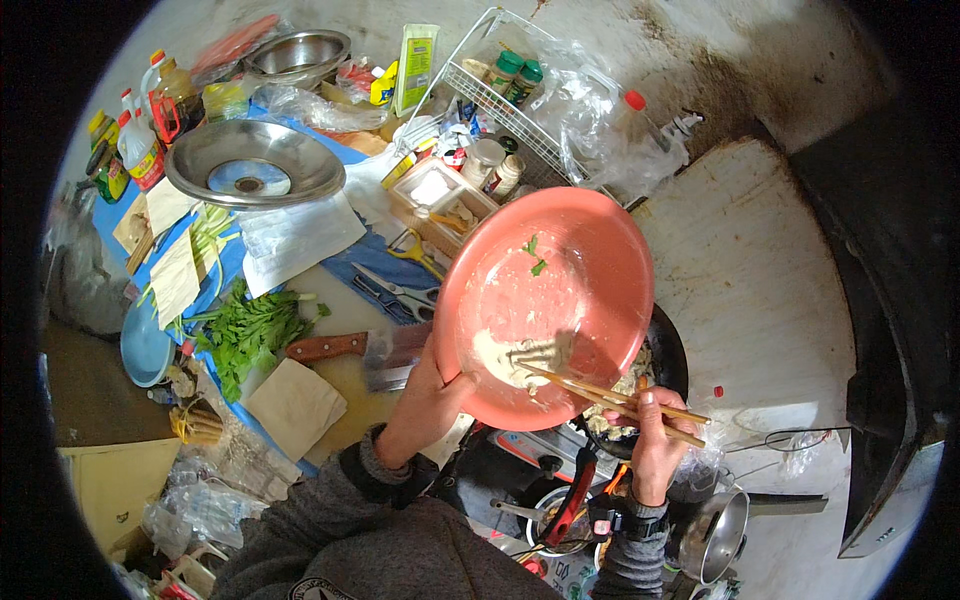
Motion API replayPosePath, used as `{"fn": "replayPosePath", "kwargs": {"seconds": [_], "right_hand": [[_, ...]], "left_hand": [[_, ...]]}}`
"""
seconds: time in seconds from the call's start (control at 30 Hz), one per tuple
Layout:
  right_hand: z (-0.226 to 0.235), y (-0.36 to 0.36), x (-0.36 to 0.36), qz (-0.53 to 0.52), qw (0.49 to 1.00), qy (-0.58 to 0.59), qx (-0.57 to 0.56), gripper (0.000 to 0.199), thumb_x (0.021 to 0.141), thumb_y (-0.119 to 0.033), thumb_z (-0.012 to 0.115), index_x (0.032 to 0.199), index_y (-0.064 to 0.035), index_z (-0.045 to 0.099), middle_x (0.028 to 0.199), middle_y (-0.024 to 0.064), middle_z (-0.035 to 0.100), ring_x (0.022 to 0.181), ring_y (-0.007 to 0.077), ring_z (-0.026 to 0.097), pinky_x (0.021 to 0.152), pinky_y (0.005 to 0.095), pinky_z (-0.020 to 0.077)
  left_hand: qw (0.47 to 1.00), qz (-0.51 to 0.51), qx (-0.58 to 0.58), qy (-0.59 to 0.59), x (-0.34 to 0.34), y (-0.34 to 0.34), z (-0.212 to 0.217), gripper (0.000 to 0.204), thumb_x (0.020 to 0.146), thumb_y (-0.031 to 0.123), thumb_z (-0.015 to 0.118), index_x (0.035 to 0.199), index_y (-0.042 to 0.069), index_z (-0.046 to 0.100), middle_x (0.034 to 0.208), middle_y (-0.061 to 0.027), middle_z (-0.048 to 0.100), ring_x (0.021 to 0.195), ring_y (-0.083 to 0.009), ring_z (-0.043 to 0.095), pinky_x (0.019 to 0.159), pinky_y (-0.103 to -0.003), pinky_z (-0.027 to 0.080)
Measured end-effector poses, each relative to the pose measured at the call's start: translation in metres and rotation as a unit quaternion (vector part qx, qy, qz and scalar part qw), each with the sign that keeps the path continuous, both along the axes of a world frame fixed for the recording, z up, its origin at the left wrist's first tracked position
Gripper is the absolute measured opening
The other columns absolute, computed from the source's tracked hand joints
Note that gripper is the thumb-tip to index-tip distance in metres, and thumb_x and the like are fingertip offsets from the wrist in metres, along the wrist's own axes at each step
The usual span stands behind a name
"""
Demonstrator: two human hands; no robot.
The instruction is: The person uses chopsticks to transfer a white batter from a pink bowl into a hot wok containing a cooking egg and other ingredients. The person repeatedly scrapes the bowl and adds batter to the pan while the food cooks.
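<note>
Coral pink all over the basin (605, 235), with a cream-white mixture (503, 362) pale against its wall and two bright green leaf scraps (539, 267) inside! Golden-brown chopsticks (612, 396) cross its lower right rim; the pan (673, 350) beside it shows black. Left of the basin, a vivid green leafy bunch (252, 333), a reddish-brown knife handle (328, 346), a plain beige sheet (297, 402); upper left, a silver steel bowl (312, 165); below, dark grey sleeves (310, 530)!

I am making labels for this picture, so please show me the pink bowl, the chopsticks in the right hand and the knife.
Pink bowl (598, 245), head view: bare inner wall, upper right.
Chopsticks (578, 382), head view: shaft, a little behind the tips.
Knife (335, 346), head view: wooden handle.
</note>
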State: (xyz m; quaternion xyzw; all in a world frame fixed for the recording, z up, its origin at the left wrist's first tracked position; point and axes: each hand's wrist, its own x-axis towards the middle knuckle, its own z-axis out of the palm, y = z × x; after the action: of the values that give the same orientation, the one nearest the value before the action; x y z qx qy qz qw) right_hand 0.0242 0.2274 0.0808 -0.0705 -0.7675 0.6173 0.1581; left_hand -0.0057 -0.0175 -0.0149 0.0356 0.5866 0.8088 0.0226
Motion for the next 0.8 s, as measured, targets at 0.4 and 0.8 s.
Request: {"fn": "replayPosePath", "kwargs": {"seconds": [0.4, 0.8], "right_hand": [[-0.01, 0.0, 0.005, -0.003, 1.0, 0.018, 0.003, 0.017, 0.093, -0.011, 0.055, 0.092, 0.0056, 0.055, 0.075, 0.0153, 0.062, 0.056, 0.0238, 0.065, 0.051, 0.0333, 0.0566], [0.002, 0.027, 0.029, -0.062, 0.996, 0.059, -0.032, 0.021, 0.094, -0.017, 0.055, 0.091, 0.0034, 0.055, 0.075, 0.0136, 0.059, 0.054, 0.0243, 0.063, 0.048, 0.0325, 0.0544]], "left_hand": [[0.999, -0.005, 0.014, 0.029, 0.007, 0.004, -0.005, 0.059, 0.083, 0.002, 0.055, 0.136, -0.006, 0.029, 0.124, -0.0169, 0.052, 0.114, -0.0202, 0.05, 0.097, -0.033, 0.04], [1.0, 0.004, -0.007, 0.026, 0.006, 0.007, -0.013, 0.059, 0.084, 0.003, 0.056, 0.136, -0.006, 0.03, 0.121, -0.0176, 0.054, 0.11, -0.0198, 0.052, 0.094, -0.033, 0.042]]}}
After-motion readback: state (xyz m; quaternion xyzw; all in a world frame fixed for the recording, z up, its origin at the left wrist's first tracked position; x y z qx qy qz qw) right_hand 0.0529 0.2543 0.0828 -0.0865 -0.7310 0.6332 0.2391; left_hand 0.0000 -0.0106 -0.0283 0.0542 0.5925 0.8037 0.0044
